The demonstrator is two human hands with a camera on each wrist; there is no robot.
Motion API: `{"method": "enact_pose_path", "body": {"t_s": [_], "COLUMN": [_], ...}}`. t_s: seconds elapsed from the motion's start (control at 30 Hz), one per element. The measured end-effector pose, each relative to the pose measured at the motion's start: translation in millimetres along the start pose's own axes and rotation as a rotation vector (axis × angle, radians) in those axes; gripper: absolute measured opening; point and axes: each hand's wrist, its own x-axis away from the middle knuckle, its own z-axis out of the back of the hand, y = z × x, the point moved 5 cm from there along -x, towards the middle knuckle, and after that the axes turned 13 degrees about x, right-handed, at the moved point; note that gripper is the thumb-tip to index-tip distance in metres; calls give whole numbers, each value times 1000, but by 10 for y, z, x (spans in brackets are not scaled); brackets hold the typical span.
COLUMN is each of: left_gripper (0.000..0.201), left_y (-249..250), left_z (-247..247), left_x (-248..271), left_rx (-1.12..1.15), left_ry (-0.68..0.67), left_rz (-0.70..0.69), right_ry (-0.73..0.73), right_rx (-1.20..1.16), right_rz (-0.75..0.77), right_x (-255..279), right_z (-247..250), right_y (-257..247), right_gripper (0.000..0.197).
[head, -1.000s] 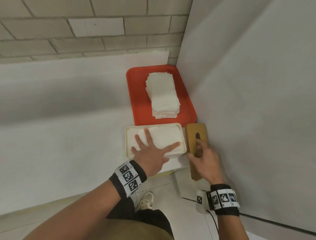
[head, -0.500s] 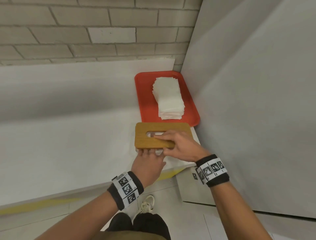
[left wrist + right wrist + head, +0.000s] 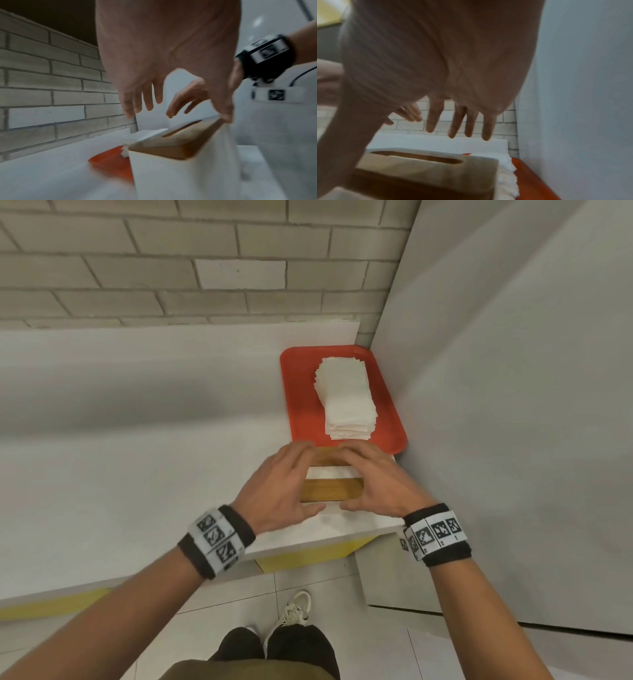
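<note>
The wooden lid (image 3: 331, 489) sits on the white box (image 3: 180, 175), which stands on the table (image 3: 137, 474) just on the near side of the red tray (image 3: 298, 405). White tissue (image 3: 330, 473) shows through the lid's slot.

We have our left hand (image 3: 281, 484) over one end of the lid and our right hand (image 3: 376, 484) over the other, both just short of the tray. Each grip is released, with fingers spread, almost straight and arched above the wood. The left thumb touches the box's near top corner. Blur hides whether the right thumb makes contact.

We judge the hands are placed end to end to press the lid down level. The box likely stays close to the tray so the stack of napkins (image 3: 347, 402) lying on it is within reach.
</note>
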Motion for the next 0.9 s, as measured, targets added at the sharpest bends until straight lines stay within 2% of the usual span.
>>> {"method": "enact_pose_path", "body": {"t_s": [0.07,0.1,0.17,0.23,0.4,0.53,0.6,0.7,0.8,0.9], "left_gripper": [130,141,149,146,141,152,135,93,81,83], "left_y": [-195,-288,-402,-447,-501,-566,-529,-427,-385,-402], "left_z": [-44,-78,-125,-142,-185,-289,-410,-589,-685,-716], "left_x": [-243,-354,-511,-612,-631,-475,-377,-312,-317,-341], "left_rx": [-22,-46,-83,-91,-85,64,143,164,34,-16], "left_ry": [-155,-242,-395,-446,-358,-303,-241,-19,140,186], "left_rz": [88,136,212,226,178,187,203,230,223,195], "right_ry": [-152,-242,-359,-380,-280,-188,-52,186,203,210], "right_rx": [78,105,107,103,91,-195,-341,-193,-13,40], "right_rz": [-98,-136,-163,-155,-116,-235,-313,-483,-695,-702], "right_x": [-43,-64,-122,-176,-166,50,110,82,30,0], "right_z": [-45,-87,-147,-131,-159,-254,-361,-525,-605,-644], "right_y": [210,309,439,487,539,576,456,222,137,152], "right_gripper": [132,143,152,151,148,151,130,84,73,72]}}
